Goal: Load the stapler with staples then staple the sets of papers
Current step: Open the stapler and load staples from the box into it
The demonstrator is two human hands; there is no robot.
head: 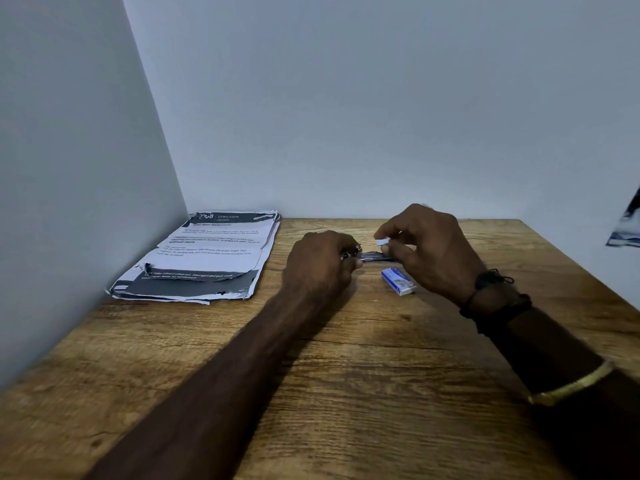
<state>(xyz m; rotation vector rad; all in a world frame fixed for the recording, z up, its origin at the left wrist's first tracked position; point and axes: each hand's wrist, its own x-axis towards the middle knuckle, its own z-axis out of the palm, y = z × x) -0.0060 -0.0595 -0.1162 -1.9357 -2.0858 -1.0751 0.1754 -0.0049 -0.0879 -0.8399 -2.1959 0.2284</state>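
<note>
Head view is showing a wood-grain table (311, 393) sitting in a corner where two pale grey walls are meeting, its left edge lying against the side wall. The left hand (322, 261) is gripping the left end of a dark stapler (375, 256) toward the far side of the table. The right hand (429, 247) is pinching a small pale strip of staples (382, 241) between thumb and forefinger just above it. A blue-and-white staple box (398, 280) is lying just near of the stapler, beside the right hand. A ragged stack of printed papers (204, 258) is resting in the far left corner, well apart from the hands. Dark bands (495, 296) and a gold bangle (571, 386) are circling the right forearm. Bare wood is spreading across the near half of the table, between and beside the forearms.
</note>
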